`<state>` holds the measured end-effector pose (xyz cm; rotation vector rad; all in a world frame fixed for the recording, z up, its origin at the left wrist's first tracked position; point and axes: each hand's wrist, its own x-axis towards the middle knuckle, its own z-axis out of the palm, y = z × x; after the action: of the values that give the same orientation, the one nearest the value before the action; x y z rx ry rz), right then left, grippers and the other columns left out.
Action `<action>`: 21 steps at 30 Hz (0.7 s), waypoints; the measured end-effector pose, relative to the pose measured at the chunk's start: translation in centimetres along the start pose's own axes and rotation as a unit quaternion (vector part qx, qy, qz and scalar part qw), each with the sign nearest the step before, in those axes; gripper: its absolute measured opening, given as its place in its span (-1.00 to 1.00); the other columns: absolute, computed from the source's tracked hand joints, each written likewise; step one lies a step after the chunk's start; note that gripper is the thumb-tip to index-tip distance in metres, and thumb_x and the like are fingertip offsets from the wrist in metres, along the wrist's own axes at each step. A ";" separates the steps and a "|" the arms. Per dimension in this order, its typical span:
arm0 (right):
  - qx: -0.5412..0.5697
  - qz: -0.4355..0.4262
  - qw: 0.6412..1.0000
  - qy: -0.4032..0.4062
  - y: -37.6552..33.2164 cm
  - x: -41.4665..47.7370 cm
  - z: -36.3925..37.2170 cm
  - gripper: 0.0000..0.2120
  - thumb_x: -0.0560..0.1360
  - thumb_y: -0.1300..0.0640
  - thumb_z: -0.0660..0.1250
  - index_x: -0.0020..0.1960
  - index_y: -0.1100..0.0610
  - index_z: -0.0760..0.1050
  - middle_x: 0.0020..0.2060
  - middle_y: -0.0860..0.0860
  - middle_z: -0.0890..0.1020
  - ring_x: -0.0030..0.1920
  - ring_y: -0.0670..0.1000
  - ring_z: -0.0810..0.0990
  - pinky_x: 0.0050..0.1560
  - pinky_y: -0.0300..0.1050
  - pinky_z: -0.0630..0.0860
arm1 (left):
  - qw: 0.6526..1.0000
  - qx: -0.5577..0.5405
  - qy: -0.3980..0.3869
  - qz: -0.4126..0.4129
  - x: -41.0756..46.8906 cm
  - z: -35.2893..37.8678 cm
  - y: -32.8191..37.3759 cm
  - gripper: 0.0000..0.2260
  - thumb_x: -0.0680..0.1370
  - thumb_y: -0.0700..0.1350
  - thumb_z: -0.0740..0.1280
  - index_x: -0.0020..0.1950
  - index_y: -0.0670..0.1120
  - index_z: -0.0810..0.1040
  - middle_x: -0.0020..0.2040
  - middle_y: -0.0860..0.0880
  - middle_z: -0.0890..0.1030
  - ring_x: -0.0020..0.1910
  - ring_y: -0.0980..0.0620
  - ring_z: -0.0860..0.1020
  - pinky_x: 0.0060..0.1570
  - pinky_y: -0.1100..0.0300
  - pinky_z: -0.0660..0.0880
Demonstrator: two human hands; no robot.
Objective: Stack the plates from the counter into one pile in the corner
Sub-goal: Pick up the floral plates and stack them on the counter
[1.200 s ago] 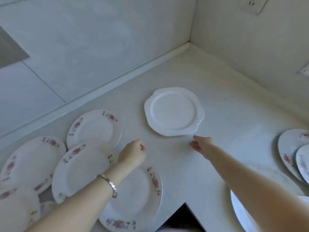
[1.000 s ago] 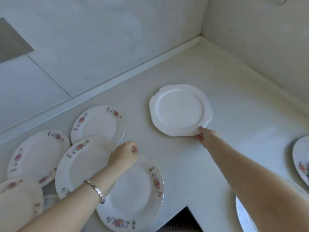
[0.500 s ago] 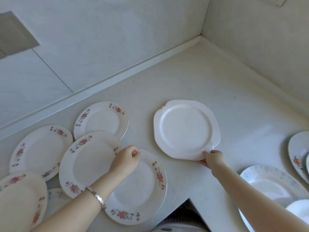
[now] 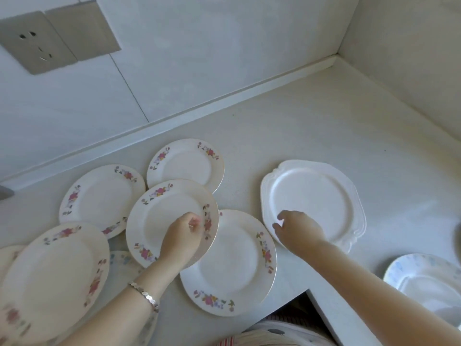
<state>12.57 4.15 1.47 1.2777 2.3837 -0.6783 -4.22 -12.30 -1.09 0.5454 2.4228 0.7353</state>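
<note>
A plain white scalloped plate (image 4: pixel 321 198) lies flat on the counter, well short of the wall corner (image 4: pixel 336 57). My right hand (image 4: pixel 298 229) grips its near-left rim, thumb on top. My left hand (image 4: pixel 183 237) pinches the right rim of a floral plate (image 4: pixel 162 213). That plate overlaps a second floral plate (image 4: pixel 234 265) near the counter's front edge. More floral plates lie behind and to the left: one (image 4: pixel 185 163), another (image 4: pixel 99 198), and a large blurred one (image 4: pixel 52 273).
A blue-patterned plate (image 4: pixel 429 278) sits at the right edge of the view. Another bluish plate (image 4: pixel 121 259) is partly hidden under the floral ones. The counter (image 4: pixel 287 131) has an inner front corner (image 4: pixel 308 290). A wall socket (image 4: pixel 37 43) is at the upper left.
My right hand reached the white plate, took its rim and drew it toward the front edge, then shifted to the near-left rim. My left hand stayed at the floral plate's rim.
</note>
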 end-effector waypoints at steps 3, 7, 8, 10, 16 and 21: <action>0.104 -0.048 0.992 -0.050 -6.0 1.7 3.2 -0.55 0.54 -0.01 0.17 0.37 0.15 0.34 0.24 0.06 0.51 0.23 0.07 0.50 0.22 -0.12 0.43 | 0.993 0.096 0.054 -0.033 0.9 -1.9 -2.7 -0.65 0.54 -0.18 0.23 0.33 -0.14 0.43 0.35 -0.14 0.42 0.34 -0.14 0.37 0.24 0.04 0.36; 0.224 0.017 0.964 -0.141 -11.0 3.0 7.3 -0.53 0.52 0.00 0.20 0.34 0.24 0.31 0.11 0.12 0.55 0.12 0.13 0.53 0.02 -0.11 0.47 | 0.969 0.162 0.074 -0.173 2.0 -4.6 -5.9 -0.44 0.53 -0.09 0.22 0.48 -0.22 0.15 0.47 -0.29 0.19 0.42 -0.28 0.22 0.35 -0.09 0.26; 0.290 0.038 0.945 -0.144 -11.6 3.3 8.1 -0.58 0.51 0.06 0.20 0.29 0.25 0.35 0.01 0.11 0.56 0.07 0.14 0.56 -0.01 -0.09 0.50 | 0.970 0.124 0.072 -0.194 2.4 -4.9 -6.6 -0.43 0.53 -0.10 0.22 0.48 -0.25 0.12 0.45 -0.31 0.23 0.39 -0.30 0.28 0.30 -0.07 0.31; 0.410 0.076 0.899 -0.132 -12.2 3.4 8.9 -0.71 0.50 0.16 0.20 0.18 0.24 0.42 -0.06 0.10 0.57 0.03 0.16 0.59 0.07 0.03 0.57 | 0.974 0.015 0.062 -0.219 3.2 -5.4 -7.5 -0.46 0.54 -0.13 0.20 0.46 -0.29 0.13 0.36 -0.31 0.37 0.27 -0.30 0.42 0.11 -0.01 0.41; 0.501 0.046 0.859 -0.096 -10.0 2.2 6.9 -0.84 0.46 0.32 0.24 0.01 0.16 0.46 -0.24 0.19 0.57 -0.19 0.14 0.57 -0.02 0.05 0.62 | 0.963 -0.084 0.054 -0.248 3.1 -5.7 -7.5 -0.63 0.51 -0.12 0.17 0.21 -0.34 0.44 0.04 -0.24 0.58 -0.10 -0.16 0.51 -0.25 0.14 0.39; 0.536 0.011 0.844 -0.014 -3.6 0.8 1.8 -0.83 0.49 0.31 0.26 0.00 0.09 0.50 -0.20 0.19 0.63 -0.21 0.13 0.60 -0.10 0.00 0.63 | 0.988 -0.095 0.067 -0.098 2.2 -4.4 -1.4 -0.86 0.51 -0.16 0.20 -0.24 -0.15 0.37 -0.36 -0.04 0.38 -0.38 0.01 0.35 -0.41 0.17 0.18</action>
<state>9.24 1.91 0.46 1.5921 1.9012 -2.1749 -8.89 -13.96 0.34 0.1831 2.4479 0.9299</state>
